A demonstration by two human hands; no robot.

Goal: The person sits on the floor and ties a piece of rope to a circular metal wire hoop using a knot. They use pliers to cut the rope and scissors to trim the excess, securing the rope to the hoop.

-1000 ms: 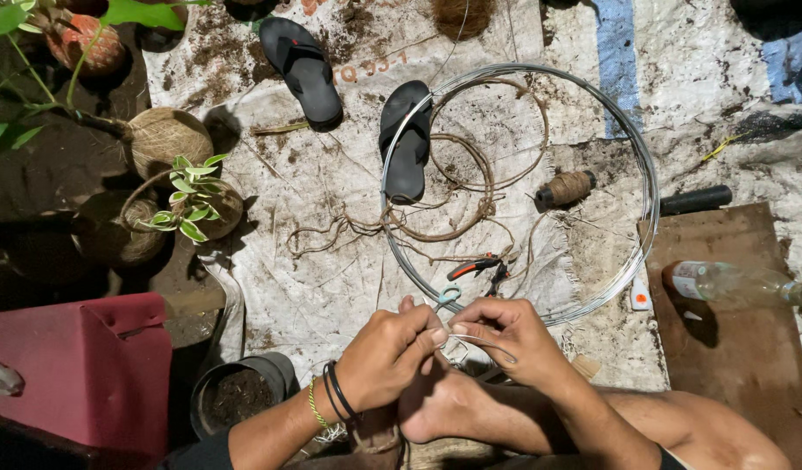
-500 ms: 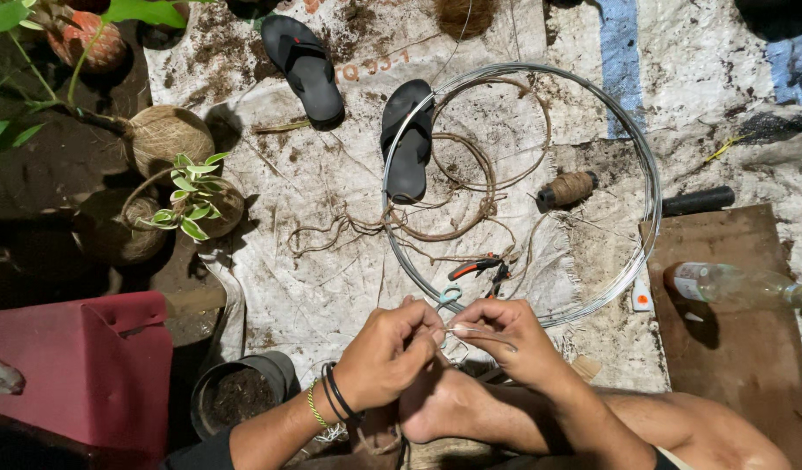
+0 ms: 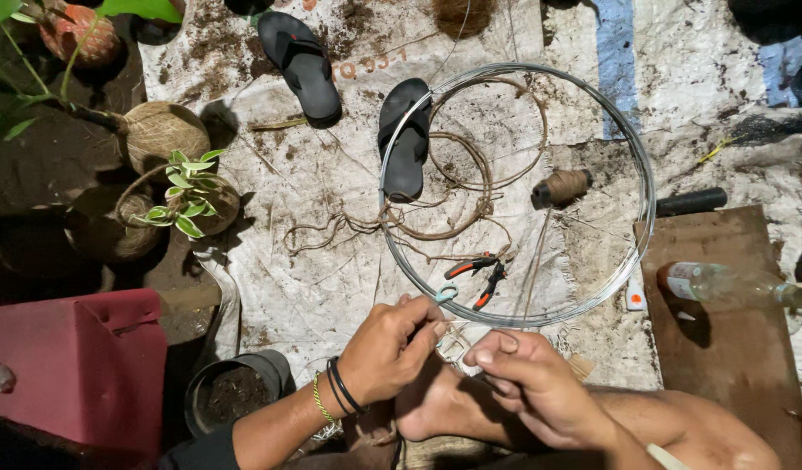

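The left hand [image 3: 390,352] and right hand [image 3: 527,383] stay close together above a bare foot [image 3: 436,405], fingertips pinched on what looks like a thin fibre strand [image 3: 458,329], too fine to be sure. Since a moment ago they have barely shifted, so the fine fingerwork continues in place. Just beyond lie orange-handled pliers [image 3: 476,271] inside a big wire coil [image 3: 518,191], with a twine spool [image 3: 560,186] and a black sandal [image 3: 407,137].
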